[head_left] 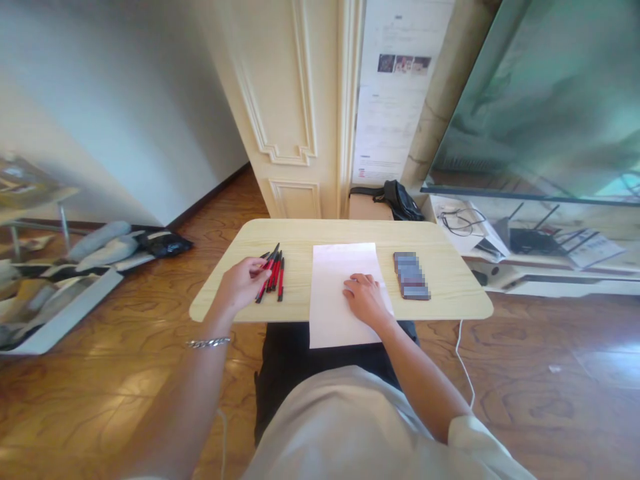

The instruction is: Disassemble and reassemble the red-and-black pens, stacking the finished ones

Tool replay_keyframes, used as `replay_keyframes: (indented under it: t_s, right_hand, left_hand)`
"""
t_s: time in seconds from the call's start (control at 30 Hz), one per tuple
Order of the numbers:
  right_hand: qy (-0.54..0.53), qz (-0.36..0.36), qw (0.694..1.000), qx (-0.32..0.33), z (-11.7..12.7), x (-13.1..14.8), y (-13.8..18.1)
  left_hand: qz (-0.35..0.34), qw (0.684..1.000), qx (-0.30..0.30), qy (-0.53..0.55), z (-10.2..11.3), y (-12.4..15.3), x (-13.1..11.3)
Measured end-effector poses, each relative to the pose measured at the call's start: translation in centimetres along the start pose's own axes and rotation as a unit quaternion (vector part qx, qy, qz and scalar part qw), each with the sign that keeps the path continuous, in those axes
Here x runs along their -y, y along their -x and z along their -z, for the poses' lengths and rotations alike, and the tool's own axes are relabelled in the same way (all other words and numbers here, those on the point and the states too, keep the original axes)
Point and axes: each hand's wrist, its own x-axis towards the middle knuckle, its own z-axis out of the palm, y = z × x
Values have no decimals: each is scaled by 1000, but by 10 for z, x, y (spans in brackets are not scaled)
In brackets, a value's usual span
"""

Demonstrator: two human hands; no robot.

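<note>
Several red and black pens (273, 275) lie bunched on the left half of a small pale wood-grain table. Over their left side is my left hand (242, 285), its thumb and fingers closed on one slanting pen; part of that pen is hidden behind the fingers. A blank white sheet of paper (331, 293) sits at the middle, its near edge hanging past the table edge. My right hand (367, 300) rests palm down on the sheet's right side, fingers stretched out and holding nothing. To the right of that hand lies a phone (411, 276) with a blurred screen.
The table (455, 293) stands over my lap. Behind it are a cream panelled door (285, 87), a black bag (400, 199) and a white box with cables (467, 227). A large screen (545, 100) rises at right. A white cord (461, 360) hangs to the floor.
</note>
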Motion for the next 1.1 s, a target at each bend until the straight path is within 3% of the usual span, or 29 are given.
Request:
replay_keyframes:
  t_s: [0.1,0.17,0.3,0.47,0.63,0.83,1.1]
  right_hand:
    - [-17,-4,1000,-21,1,0,1]
    - [-35,-9,998,-47,3,-2,2]
    - [-71,-16,992,-98,5,-9,6]
    - [-87,-26,990,-108,3,-18,11]
    - [-82,-24,991,-102,0,-18,13]
    - [-77,-24,993,-89,0,-16,14]
    - [-82,-20,994,-70,5,-10,16]
  left_hand:
    - [-11,993,22,120,-33,14,-37]
    - [-32,989,42,142,-58,19,-61]
    - [-64,994,49,73,-96,21,-94]
    - [-106,991,68,-36,-123,20,-108]
    - [-113,987,71,-94,-132,24,-111]
    - [-120,989,57,-68,-128,30,-110]
    - [-64,996,-47,40,-102,53,-92]
